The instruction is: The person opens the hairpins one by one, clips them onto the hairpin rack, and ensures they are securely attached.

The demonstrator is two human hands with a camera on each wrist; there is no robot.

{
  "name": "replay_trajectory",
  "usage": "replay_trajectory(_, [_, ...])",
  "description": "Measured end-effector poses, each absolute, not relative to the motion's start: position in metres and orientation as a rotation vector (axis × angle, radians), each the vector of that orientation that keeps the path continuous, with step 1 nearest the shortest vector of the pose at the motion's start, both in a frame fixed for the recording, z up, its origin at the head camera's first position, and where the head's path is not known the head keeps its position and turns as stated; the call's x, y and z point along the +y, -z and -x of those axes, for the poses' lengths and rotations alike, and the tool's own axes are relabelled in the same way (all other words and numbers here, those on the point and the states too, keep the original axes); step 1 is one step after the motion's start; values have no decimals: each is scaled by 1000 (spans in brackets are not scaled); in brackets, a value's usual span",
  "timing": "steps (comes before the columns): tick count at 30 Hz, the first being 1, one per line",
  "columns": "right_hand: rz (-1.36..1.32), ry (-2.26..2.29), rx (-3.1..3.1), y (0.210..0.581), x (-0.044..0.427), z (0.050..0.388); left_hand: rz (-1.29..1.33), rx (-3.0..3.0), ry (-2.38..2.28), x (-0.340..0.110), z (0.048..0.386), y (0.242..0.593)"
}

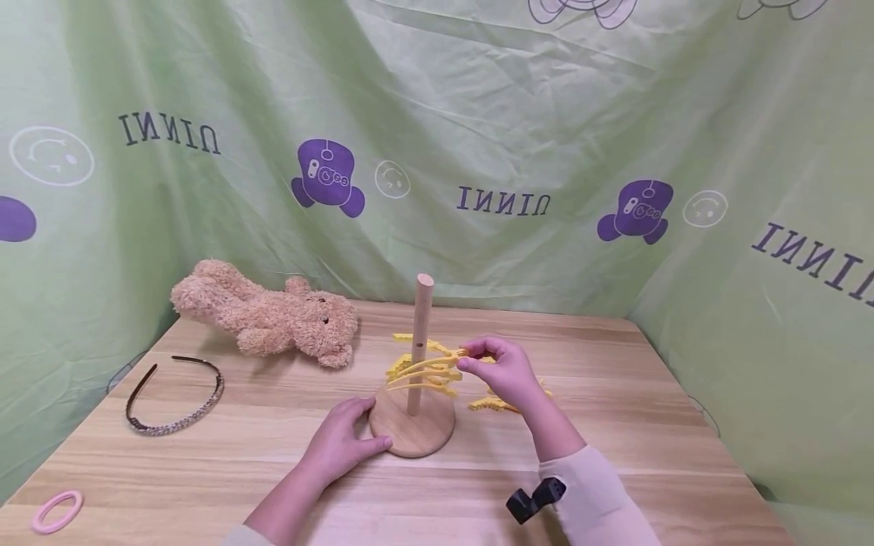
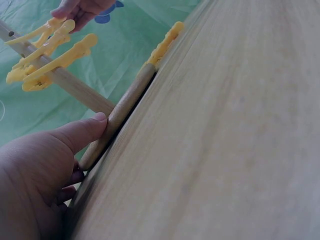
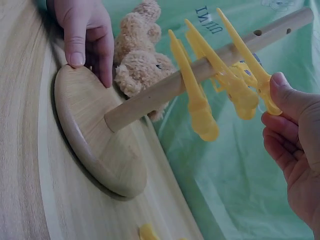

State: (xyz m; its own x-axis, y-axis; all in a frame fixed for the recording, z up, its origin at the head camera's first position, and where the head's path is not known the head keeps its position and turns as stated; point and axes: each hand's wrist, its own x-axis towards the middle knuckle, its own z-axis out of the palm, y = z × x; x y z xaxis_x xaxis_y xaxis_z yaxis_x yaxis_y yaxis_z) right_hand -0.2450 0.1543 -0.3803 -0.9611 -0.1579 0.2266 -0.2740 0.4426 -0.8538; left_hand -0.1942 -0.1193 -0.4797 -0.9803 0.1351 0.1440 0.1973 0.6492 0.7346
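A wooden post [image 1: 422, 311] rises from a round wooden base [image 1: 413, 432], with several yellow clips [image 3: 194, 102] clamped across it at different heights. At the base's left edge, my left hand [image 1: 341, 444] grips the rim, thumb on top, as the left wrist view also shows. My right hand [image 1: 505, 371] pinches the end of the uppermost yellow clip [image 3: 250, 60] between thumb and fingers, to the right of the post. That clip's prongs lie across the post. More yellow clips [image 1: 493, 404] lie on the table right of the base.
A fluffy brown teddy bear [image 1: 266, 315] lies at the back left of the wooden table [image 1: 614, 470]. In front of it is a dark headband [image 1: 179, 426] with a beaded part, and a pink ring [image 1: 36, 519] lies near the front left corner. Green printed cloth hangs behind.
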Motion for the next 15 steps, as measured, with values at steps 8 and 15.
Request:
replay_trajectory(8, [-431, -1568, -2582, 380, 147, 247, 283, -2786, 1253, -118, 193, 478])
replay_trajectory(15, [-470, -1600, -2594, 378, 147, 245, 278, -2789, 1251, -119, 193, 477])
